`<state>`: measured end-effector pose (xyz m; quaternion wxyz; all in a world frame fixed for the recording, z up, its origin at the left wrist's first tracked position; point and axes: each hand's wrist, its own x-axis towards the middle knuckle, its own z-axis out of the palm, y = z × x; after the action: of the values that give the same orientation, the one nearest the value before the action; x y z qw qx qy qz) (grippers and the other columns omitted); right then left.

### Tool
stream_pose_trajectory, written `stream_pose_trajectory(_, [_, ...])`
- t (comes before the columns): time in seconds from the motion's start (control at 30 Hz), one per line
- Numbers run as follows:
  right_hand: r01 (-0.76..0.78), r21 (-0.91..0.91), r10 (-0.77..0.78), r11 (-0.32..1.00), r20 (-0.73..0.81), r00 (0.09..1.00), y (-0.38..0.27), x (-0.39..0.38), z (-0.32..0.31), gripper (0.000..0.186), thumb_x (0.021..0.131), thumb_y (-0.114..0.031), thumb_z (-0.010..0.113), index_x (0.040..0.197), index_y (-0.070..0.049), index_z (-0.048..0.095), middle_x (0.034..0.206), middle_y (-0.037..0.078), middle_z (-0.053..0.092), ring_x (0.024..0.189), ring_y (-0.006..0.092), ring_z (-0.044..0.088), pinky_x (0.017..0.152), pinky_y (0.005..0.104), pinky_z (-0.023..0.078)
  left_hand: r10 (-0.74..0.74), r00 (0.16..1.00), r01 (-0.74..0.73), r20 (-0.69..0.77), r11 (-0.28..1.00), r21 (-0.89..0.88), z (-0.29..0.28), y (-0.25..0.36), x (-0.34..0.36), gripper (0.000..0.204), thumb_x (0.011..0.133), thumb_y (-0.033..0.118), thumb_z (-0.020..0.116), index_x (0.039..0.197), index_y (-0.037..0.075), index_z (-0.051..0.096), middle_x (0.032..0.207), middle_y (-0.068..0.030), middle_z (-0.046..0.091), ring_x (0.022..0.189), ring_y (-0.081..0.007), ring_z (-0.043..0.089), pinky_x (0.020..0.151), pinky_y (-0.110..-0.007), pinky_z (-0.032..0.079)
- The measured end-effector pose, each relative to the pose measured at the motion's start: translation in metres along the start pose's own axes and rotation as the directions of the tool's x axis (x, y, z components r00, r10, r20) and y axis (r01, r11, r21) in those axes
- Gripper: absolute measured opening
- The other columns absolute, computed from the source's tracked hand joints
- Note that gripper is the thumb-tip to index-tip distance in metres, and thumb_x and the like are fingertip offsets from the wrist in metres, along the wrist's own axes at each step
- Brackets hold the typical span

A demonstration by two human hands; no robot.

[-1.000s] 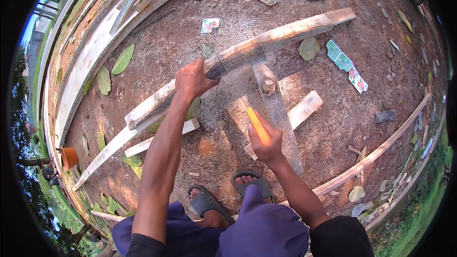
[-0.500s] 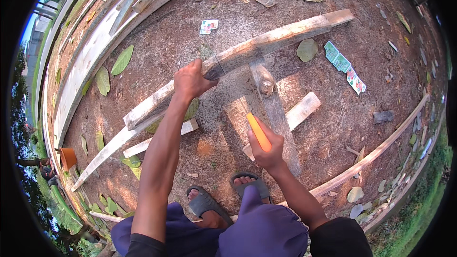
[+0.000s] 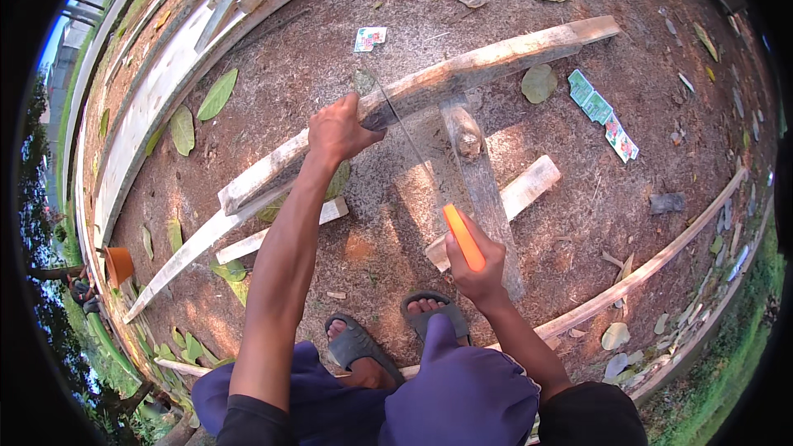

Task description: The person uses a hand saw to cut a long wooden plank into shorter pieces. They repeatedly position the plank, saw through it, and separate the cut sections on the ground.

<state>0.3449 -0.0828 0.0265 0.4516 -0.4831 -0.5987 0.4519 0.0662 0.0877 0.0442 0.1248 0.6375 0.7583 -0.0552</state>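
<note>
A long wooden beam [image 3: 487, 60] lies slantwise ahead of me, its right end farther away. My left hand [image 3: 337, 128] is closed over the beam left of its middle. In my right hand [image 3: 480, 264] is a handsaw [image 3: 464, 237], my fingers wrapped round its orange handle. The thin saw blade [image 3: 405, 126] runs up and left from the handle and crosses the beam just right of my left hand. Below the beam, a greyish plank with a knot [image 3: 469, 144] extends toward me, resting across a shorter pale wood piece [image 3: 529, 188].
My sandalled feet [image 3: 360, 344] stand close below the wood. A pale offcut [image 3: 248, 242] lies left, and a long thin strip [image 3: 644, 274] curves along the right. Stacked boards [image 3: 149, 140] fill the left side. Leaves [image 3: 538, 83] and printed scraps [image 3: 596, 107] litter the ground.
My right hand has drawn the saw slightly back toward me and to the right; more blade shows between beam and handle. My left hand keeps its grip. The whole view has shifted slightly.
</note>
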Motion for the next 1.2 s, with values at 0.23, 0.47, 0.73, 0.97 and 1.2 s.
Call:
stream_pose_trajectory(0.23, [-0.025,0.087,0.029,0.996,-0.043,0.999,-0.001,0.102,0.058,0.041,0.096,-0.013,0.07,0.132,0.004,0.066,0.097,0.023,0.077,0.081,0.0224,0.077,0.072,0.0324,0.058,0.006,1.0,-0.006,0.002,0.999,0.032,0.001,0.009,-0.004,0.072,0.07,0.063,0.086,0.108,0.006,0.064,0.105,-0.0172,0.075,0.099,-0.0332,0.075,0.092,-0.045,0.058])
stream_pose_trajectory(0.47, [-0.161,-0.009,0.161,0.987,0.089,0.983,-0.01,-0.054,-0.021,0.044,0.096,-0.004,0.066,0.139,0.007,0.062,0.108,0.019,0.078,0.087,0.016,0.077,0.077,0.0325,0.062,-0.013,0.999,0.01,0.047,0.998,0.055,0.013,-0.008,-0.009,0.066,0.076,0.066,0.082,0.102,0.009,0.062,0.098,-0.0119,0.074,0.091,-0.0268,0.074,0.089,-0.043,0.059])
stream_pose_trajectory(0.73, [0.016,0.052,-0.014,0.999,-0.049,0.999,-0.001,0.113,0.068,0.042,0.096,-0.016,0.072,0.133,0.004,0.066,0.099,0.023,0.076,0.077,0.025,0.075,0.069,0.0352,0.058,0.036,0.999,-0.036,-0.019,0.999,0.016,0.002,0.003,-0.007,0.07,0.071,0.062,0.084,0.104,0.004,0.062,0.103,-0.0172,0.075,0.098,-0.0352,0.075,0.091,-0.047,0.058])
stream_pose_trajectory(0.97, [-0.044,-0.091,0.051,0.995,0.071,0.996,0.008,-0.072,-0.025,0.046,0.093,-0.001,0.068,0.138,0.009,0.061,0.115,0.023,0.076,0.091,0.0219,0.078,0.078,0.0321,0.062,-0.031,0.996,0.025,0.084,0.998,0.066,0.007,0.001,-0.006,0.068,0.077,0.069,0.08,0.104,0.01,0.061,0.097,-0.0096,0.074,0.089,-0.0223,0.074,0.088,-0.041,0.059])
stream_pose_trajectory(1.2, [-0.084,0.02,0.083,0.996,0.041,0.996,-0.013,0.127,0.062,0.041,0.095,-0.008,0.071,0.133,0.008,0.064,0.111,0.021,0.077,0.09,0.0176,0.075,0.078,0.0309,0.06,0.026,1.0,-0.026,-0.006,0.998,0.058,-0.002,0.007,0.0,0.069,0.074,0.066,0.083,0.106,0.009,0.062,0.104,-0.0121,0.075,0.095,-0.0274,0.075,0.089,-0.044,0.059])
